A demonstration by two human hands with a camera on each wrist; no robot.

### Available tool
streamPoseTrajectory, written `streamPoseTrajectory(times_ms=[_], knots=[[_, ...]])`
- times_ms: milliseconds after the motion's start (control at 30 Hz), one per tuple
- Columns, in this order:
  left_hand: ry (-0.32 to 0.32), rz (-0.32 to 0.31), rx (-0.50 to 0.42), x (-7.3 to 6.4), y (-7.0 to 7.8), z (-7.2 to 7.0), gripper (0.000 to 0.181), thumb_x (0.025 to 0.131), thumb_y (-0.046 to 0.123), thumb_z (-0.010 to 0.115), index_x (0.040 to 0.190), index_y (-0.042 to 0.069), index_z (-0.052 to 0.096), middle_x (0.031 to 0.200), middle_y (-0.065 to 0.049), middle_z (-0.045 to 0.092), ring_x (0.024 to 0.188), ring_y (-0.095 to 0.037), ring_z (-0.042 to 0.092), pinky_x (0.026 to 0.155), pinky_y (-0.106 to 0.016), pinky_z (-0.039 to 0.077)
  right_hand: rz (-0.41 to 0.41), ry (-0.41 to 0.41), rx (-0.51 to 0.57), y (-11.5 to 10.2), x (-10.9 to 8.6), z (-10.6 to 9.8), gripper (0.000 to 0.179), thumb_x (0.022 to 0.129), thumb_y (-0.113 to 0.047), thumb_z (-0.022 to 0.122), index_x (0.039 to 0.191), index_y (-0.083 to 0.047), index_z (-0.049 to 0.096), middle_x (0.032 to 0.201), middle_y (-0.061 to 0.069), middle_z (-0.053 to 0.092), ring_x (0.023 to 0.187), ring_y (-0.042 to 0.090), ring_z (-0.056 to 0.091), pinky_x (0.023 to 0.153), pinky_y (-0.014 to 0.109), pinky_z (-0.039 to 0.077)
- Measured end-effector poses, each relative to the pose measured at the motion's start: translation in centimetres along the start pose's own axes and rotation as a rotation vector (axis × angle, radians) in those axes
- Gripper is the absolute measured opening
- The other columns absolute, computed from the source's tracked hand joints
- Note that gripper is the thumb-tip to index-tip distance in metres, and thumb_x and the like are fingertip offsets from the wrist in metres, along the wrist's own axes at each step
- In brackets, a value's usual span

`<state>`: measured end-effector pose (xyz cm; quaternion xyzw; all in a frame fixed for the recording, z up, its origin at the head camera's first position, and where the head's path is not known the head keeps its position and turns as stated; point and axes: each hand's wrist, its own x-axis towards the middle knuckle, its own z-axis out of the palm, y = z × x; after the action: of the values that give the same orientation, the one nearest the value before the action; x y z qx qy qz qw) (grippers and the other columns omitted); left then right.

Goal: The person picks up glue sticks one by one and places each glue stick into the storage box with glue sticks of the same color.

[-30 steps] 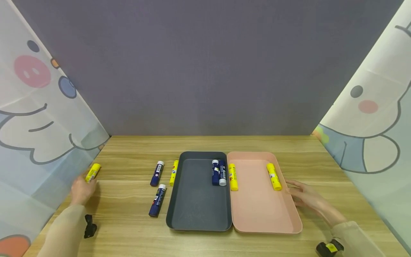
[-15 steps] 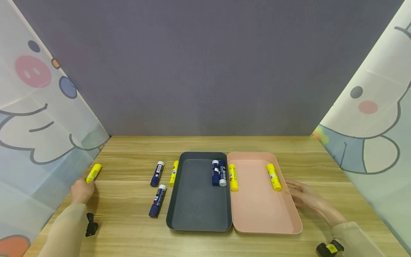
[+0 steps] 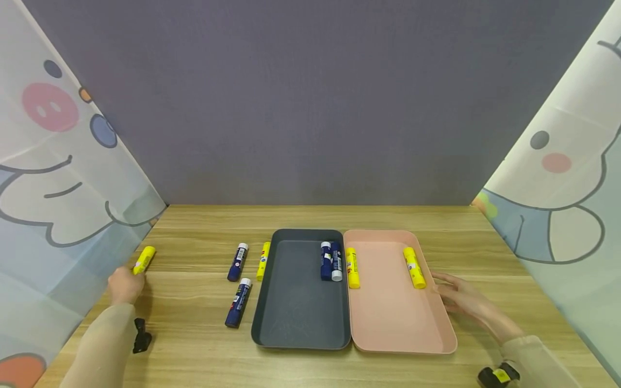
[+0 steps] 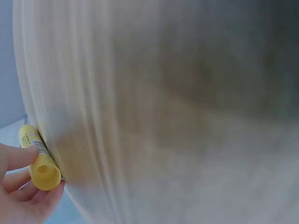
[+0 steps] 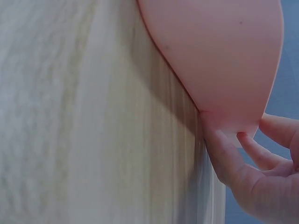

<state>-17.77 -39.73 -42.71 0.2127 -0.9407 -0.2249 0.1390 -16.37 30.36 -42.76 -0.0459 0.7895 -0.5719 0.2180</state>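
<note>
At the left edge of the table, my left hand [image 3: 125, 285] pinches a yellow glue stick [image 3: 144, 260] by its near end; in the left wrist view the thumb lies over the glue stick [image 4: 39, 158] and the other fingers curl beneath. My right hand [image 3: 463, 297] rests against the outer right wall of the pink tray [image 3: 402, 323], its fingers loosely extended; in the right wrist view the fingertips touch the tray wall [image 5: 224, 60]. Inside that tray lie two yellow glue sticks, one along the left wall [image 3: 352, 268] and another near the right wall [image 3: 414, 267].
A dark grey tray [image 3: 301, 318] adjoins the pink one and contains two navy glue sticks [image 3: 325, 261] side by side. Left of it lie a yellow glue stick [image 3: 263, 262] and two navy ones [image 3: 238, 303] on the wooden table [image 3: 189, 334]. A grey panel [image 3: 310, 108] stands behind.
My left hand, pinching the yellow glue stick, has shifted very slightly rightward, and the glue stick has turned a little. My right hand and the trays stay in place.
</note>
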Motion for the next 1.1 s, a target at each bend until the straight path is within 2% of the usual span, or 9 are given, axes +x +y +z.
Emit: streamPoseTrajectory(times_ms=[233, 500, 700, 867, 1000, 1100], knots=[[0.018, -0.004, -0.002, -0.1, 0.3, -0.2, 0.020, 0.077, 0.003, 0.046, 0.078, -0.017, 0.050, 0.067, -0.029, 0.048, 0.069, -0.050, 0.047, 0.057, -0.052, 0.037, 0.000, -0.007, 0.001, -0.1, 0.0, 0.0, 0.070, 0.091, -0.023, 0.048, 0.133, 0.016, 0.008, 0.121, 0.033, 0.044, 0.105, 0.030, 0.053, 0.082, 0.039, 0.048], [-0.012, -0.012, -0.002, 0.0, 0.8, -0.5, 0.020, 0.076, 0.003, 0.045, 0.077, -0.016, 0.049, 0.070, -0.030, 0.048, 0.070, -0.049, 0.047, 0.058, -0.051, 0.038, 0.007, -0.005, 0.002, -0.1, -0.1, 0.0, 0.067, 0.092, -0.020, 0.047, 0.133, 0.016, 0.009, 0.120, 0.033, 0.044, 0.103, 0.030, 0.054, 0.082, 0.041, 0.047], [-0.017, 0.036, 0.006, 0.1, 1.5, -0.4, 0.026, 0.076, 0.003, 0.047, 0.091, -0.018, 0.053, 0.074, -0.030, 0.049, 0.070, -0.045, 0.046, 0.059, -0.050, 0.038, 0.001, -0.009, 0.003, -0.1, -0.1, 0.0, 0.067, 0.092, -0.020, 0.047, 0.133, 0.017, 0.008, 0.120, 0.032, 0.045, 0.103, 0.030, 0.054, 0.080, 0.039, 0.048], [-0.042, 0.069, -0.009, 0.2, 2.7, -0.3, 0.035, 0.078, 0.002, 0.048, 0.105, -0.020, 0.051, 0.091, -0.038, 0.052, 0.077, -0.047, 0.048, 0.065, -0.051, 0.040, -0.008, -0.015, 0.005, -0.1, -0.2, 0.0, 0.067, 0.092, -0.019, 0.047, 0.132, 0.017, 0.008, 0.119, 0.032, 0.045, 0.103, 0.029, 0.054, 0.080, 0.038, 0.049], [-0.074, 0.084, -0.019, 0.2, 3.7, -0.2, 0.036, 0.080, 0.002, 0.048, 0.108, -0.022, 0.049, 0.101, -0.039, 0.050, 0.082, -0.048, 0.048, 0.071, -0.052, 0.040, -0.008, -0.015, 0.005, -0.1, -0.1, 0.0, 0.067, 0.092, -0.020, 0.047, 0.132, 0.017, 0.008, 0.119, 0.032, 0.045, 0.103, 0.028, 0.054, 0.081, 0.038, 0.048], [-0.078, 0.096, -0.014, 0.2, 4.3, -0.1, 0.036, 0.080, 0.002, 0.049, 0.108, -0.021, 0.050, 0.101, -0.039, 0.051, 0.084, -0.049, 0.048, 0.072, -0.053, 0.040, -0.011, -0.018, 0.005, -0.1, -0.1, -0.1, 0.067, 0.092, -0.020, 0.047, 0.132, 0.018, 0.008, 0.119, 0.032, 0.046, 0.103, 0.028, 0.054, 0.081, 0.039, 0.048]])
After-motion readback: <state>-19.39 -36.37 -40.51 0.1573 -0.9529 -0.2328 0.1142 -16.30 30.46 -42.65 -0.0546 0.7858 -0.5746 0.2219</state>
